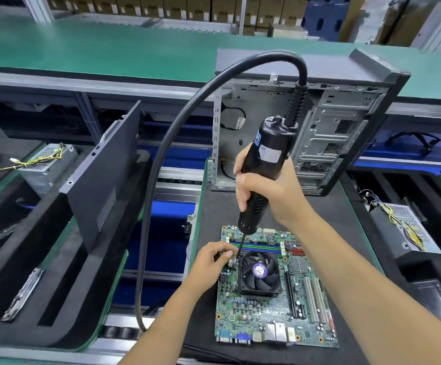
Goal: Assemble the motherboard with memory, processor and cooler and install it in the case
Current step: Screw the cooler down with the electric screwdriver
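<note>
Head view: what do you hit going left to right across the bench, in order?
Power supply with yellow wires → leaning dark side panel → left hand at the cooler's corner → cooler fan on the motherboard → second power supply at far right.

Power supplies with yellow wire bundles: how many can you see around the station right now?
2. One power supply lies in the tray at far left; the other power supply lies in the tray at right, beyond the right forearm. More may be hidden in the dark trays.
</note>
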